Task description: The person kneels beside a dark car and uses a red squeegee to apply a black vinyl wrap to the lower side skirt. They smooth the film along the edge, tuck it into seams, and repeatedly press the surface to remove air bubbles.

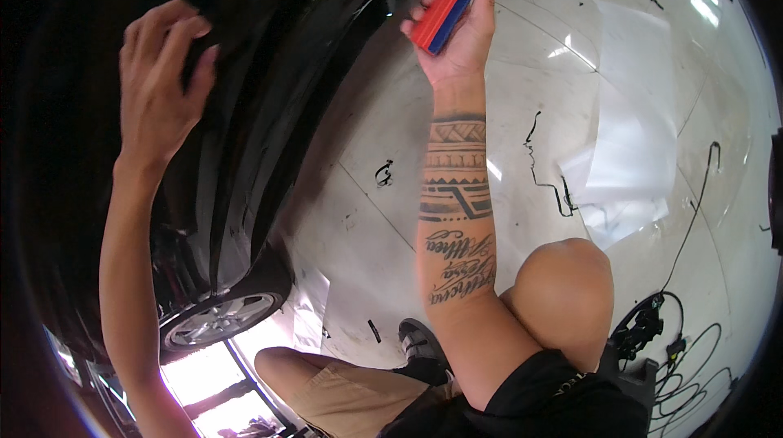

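A glossy black car (269, 55) fills the left side of the view. Over its body panel is my left hand (163, 71), its back toward me, fingers bent and thumb held apart. Nothing shows in that hand, and whether its fingertips touch the paint I cannot tell. Out at the top middle, beside the car's lower edge, my right hand (465, 50) is turned palm up. It grips a flat red squeegee (444, 10) with a dark blue edge strip, fingers on one long side and thumb on the other.
Pale tiled floor (383, 234) carries scattered black trimmings (383, 173). Sheets of whitish film (636, 112) lie at the right. A coiled black cable (693, 393) is at the lower right, beside a dark object (640, 328). The car's wheel (220, 324) is at lower left, near my bent leg.
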The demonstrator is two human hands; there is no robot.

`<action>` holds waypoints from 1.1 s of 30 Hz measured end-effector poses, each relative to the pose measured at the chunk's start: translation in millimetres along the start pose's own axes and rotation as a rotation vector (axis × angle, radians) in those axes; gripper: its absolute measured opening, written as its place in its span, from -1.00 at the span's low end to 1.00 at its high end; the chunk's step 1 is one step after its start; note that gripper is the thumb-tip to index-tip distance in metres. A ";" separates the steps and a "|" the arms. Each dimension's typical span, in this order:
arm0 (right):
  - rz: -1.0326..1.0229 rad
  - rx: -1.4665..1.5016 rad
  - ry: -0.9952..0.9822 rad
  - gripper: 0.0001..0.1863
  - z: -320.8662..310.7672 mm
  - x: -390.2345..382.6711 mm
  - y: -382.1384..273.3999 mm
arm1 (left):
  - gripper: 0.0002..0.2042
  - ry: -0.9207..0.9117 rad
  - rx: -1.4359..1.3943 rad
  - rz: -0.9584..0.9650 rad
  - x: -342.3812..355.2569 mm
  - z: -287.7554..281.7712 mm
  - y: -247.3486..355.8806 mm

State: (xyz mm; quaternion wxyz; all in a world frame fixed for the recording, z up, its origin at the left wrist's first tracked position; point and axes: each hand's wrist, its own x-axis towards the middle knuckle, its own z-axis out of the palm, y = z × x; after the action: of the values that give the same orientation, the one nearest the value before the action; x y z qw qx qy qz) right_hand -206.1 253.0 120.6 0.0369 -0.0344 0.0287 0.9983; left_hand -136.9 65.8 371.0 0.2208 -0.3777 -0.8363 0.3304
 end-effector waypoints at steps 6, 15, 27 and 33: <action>0.145 -0.388 0.199 -0.52 -28.3 -10.9 32.2 | -0.97 -0.031 -0.344 -0.389 -123.4 -49.2 33.6; 0.692 -1.115 0.065 -0.51 -82.6 -52.6 95.2 | -0.81 -0.135 -2.428 -2.018 -203.4 126.7 228.7; 0.696 -1.255 0.091 -0.71 -78.0 -75.3 107.2 | -0.82 1.537 -2.644 -1.842 -140.3 198.3 279.9; 0.668 -0.929 0.015 -0.84 -85.3 -76.0 99.0 | -0.81 1.380 -2.658 -1.764 -134.4 188.2 280.0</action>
State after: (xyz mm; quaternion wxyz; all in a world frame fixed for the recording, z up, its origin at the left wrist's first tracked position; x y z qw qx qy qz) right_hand -132.3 143.8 46.4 -0.2996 -0.0432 -0.4036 0.8634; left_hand -34.3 27.6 24.8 -0.1711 -0.1857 0.2125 0.9440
